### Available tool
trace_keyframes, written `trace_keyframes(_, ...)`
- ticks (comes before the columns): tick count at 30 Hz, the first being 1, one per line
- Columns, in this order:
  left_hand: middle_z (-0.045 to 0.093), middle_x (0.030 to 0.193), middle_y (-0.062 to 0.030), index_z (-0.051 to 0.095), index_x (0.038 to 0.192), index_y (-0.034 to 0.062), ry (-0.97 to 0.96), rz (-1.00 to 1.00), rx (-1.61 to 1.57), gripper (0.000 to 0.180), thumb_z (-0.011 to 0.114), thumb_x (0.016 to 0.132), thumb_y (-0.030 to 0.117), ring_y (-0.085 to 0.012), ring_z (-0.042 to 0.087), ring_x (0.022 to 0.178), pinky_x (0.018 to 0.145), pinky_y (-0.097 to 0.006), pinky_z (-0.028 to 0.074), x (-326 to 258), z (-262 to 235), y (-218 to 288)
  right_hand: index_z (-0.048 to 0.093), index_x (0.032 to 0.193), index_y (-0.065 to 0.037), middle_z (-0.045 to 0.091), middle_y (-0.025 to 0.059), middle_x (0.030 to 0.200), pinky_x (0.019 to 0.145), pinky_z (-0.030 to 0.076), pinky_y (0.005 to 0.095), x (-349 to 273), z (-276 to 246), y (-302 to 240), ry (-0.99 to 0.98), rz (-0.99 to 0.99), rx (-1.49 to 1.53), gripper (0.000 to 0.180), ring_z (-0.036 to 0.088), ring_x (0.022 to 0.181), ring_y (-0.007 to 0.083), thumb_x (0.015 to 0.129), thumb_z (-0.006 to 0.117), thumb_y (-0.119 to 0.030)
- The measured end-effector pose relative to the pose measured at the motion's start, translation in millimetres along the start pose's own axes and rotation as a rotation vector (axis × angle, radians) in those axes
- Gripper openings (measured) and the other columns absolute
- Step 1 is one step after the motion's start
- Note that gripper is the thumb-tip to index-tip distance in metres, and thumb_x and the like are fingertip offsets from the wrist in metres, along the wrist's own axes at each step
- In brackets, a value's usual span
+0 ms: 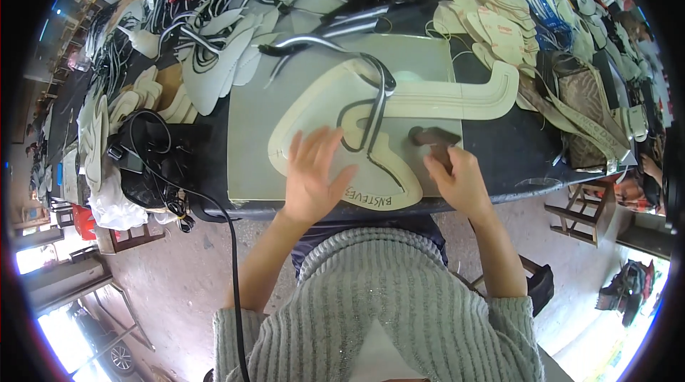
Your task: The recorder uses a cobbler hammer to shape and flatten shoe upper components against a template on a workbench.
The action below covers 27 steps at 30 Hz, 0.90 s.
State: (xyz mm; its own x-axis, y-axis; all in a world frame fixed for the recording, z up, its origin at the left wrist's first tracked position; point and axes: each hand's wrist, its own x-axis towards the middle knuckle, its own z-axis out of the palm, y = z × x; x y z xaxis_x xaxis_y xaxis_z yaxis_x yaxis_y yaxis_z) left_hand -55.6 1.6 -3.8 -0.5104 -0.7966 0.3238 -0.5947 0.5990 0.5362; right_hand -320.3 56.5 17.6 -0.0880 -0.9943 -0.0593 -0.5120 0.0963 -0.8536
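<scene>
A cream curved template [457,100] with grooves along its outline lies on a grey-green board [250,182] in front of me. Over its middle runs a narrow black-and-grey strip [377,107], looped and bent, partly along the grooves. My left hand [312,176] is open, fingers spread, above the template's lower left part; whether it touches the surface I cannot tell. To the right of the template, my right hand [460,181] is closed round the handle of a dark hammer [437,138], whose head is close to the board. The fingers partly hide the handle.
Several black and pale strips [193,32] are heaped at the far left. Stacked cream cut pieces [492,22] stand at the far right, near a patterned brown bag [589,104]. A black cable [233,261] hangs past my left arm. A wooden stool [585,211] is at right.
</scene>
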Motion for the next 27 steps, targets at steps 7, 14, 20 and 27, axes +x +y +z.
trace_keyframes(7, 0.065, 0.117, -0.0081, 0.051, 0.13, 0.0042, -0.004, 0.015, -0.049, 0.06, 0.077, 0.078, 0.016, -0.0301, 0.056, 0.119, 0.111, -0.057, 0.029, 6, 8, 0, 0.059, 0.09, 0.005, 0.063, 0.019, 0.071, 0.058, 0.048, 0.042, 11, 23, -30, -0.047, -0.187, 0.022, 0.026, 0.064, 0.062, 0.0352, 0.096, 0.06, -0.02)
trace_keyframes(14, 0.066, 0.108, -0.0074, 0.051, 0.129, 0.0042, -0.267, 0.236, -0.099, 0.064, 0.079, 0.074, 0.02, -0.0278, 0.057, 0.116, 0.115, -0.053, 0.028, 36, -25, -23, 0.051, 0.087, 0.001, 0.064, 0.019, 0.077, 0.061, 0.051, 0.0501, 16, 29, -33, -0.19, -0.09, -0.458, 0.027, 0.064, 0.067, 0.0421, 0.098, 0.057, -0.024)
trace_keyframes(20, 0.062, 0.1, -0.0051, 0.055, 0.118, 0.0059, -0.545, 0.417, -0.051, 0.056, 0.079, 0.075, 0.032, -0.0264, 0.057, 0.101, 0.098, -0.045, 0.041, 71, -24, -26, 0.05, 0.089, 0.0, 0.063, 0.0173, 0.078, 0.059, 0.052, 0.0472, 13, 34, -27, -0.131, -0.061, -0.465, 0.024, 0.065, 0.066, 0.0391, 0.097, 0.057, -0.022)
trace_keyframes(27, 0.064, 0.095, -0.0062, 0.055, 0.111, 0.0051, -0.67, 0.232, -0.054, 0.052, 0.081, 0.074, 0.03, -0.0257, 0.057, 0.093, 0.087, -0.038, 0.04, 67, -22, -11, 0.05, 0.089, -0.001, 0.062, 0.0161, 0.079, 0.058, 0.052, 0.0456, 11, 38, -30, -0.112, -0.039, -0.477, 0.022, 0.065, 0.065, 0.0375, 0.096, 0.058, -0.021)
